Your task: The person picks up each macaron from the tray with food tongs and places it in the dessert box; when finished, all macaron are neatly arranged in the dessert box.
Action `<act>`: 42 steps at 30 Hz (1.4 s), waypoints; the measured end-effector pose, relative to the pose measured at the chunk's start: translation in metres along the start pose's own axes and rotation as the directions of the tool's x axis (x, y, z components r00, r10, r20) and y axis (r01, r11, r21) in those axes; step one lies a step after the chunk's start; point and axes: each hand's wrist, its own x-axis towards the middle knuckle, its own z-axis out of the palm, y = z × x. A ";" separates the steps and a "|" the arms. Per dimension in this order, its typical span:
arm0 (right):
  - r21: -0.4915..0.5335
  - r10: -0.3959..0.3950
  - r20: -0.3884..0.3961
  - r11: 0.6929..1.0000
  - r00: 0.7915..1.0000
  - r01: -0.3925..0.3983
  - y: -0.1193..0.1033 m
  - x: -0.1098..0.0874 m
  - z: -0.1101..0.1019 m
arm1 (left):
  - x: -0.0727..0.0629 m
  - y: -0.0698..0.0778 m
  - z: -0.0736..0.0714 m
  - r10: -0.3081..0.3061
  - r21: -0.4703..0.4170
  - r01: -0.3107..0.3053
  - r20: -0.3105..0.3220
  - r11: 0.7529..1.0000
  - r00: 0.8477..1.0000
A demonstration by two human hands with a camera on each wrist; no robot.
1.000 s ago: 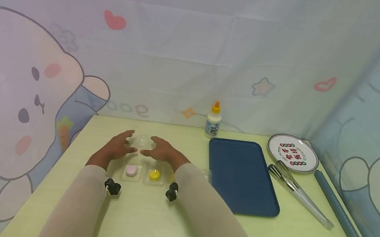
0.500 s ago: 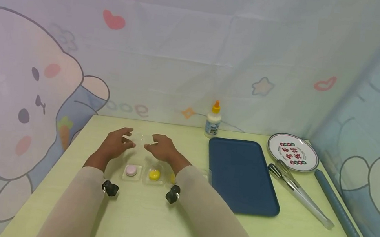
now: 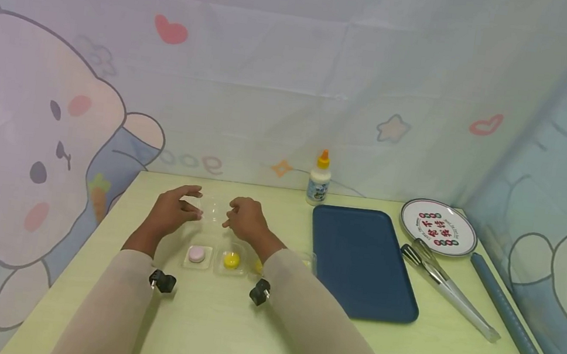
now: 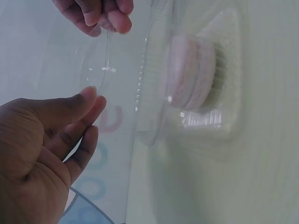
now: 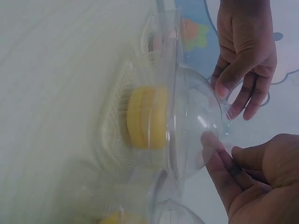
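A thin clear plastic lid [image 3: 212, 211] with a domed middle is held above the table's far left part. My left hand [image 3: 169, 211] pinches its left edge between thumb and fingertips, plain in the left wrist view. On the opposite edge, my right hand [image 3: 248, 221] pinches it with curled fingers. Below the hands, a pink macaron [image 3: 196, 254] and a yellow macaron [image 3: 232, 260] sit in small clear plastic boxes. Another yellow macaron [image 3: 259, 267] is partly hidden by the right forearm. The wrist views show a clear domed cover over the yellow macaron [image 5: 147, 116].
Right of the forearm lies a dark blue tray [image 3: 363, 263], with a clear box edge [image 3: 309, 260] beside it. Behind stands a glue bottle [image 3: 319, 182]. Farther right are a printed plate [image 3: 438, 227], metal tongs [image 3: 447, 291] and a grey-blue bar [image 3: 508, 314].
The clear lid has risen slightly and tilted more upright. My right fingers have curled in more at its edge, and my left hand has shifted slightly up.
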 end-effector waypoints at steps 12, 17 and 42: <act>0.053 0.000 0.048 0.999 0.999 -0.003 0.001 0.000 -0.007 | -0.006 0.002 -0.004 0.009 0.006 -0.009 0.008 1.000 1.000; 0.075 -0.028 0.099 0.997 0.995 0.020 0.000 -0.003 -0.006 | -0.011 -0.002 -0.007 0.056 0.018 -0.055 -0.047 0.998 0.997; -0.015 0.002 0.154 1.000 0.988 0.000 -0.004 -0.017 0.000 | -0.040 -0.016 -0.026 0.044 -0.107 -0.028 0.150 0.994 0.988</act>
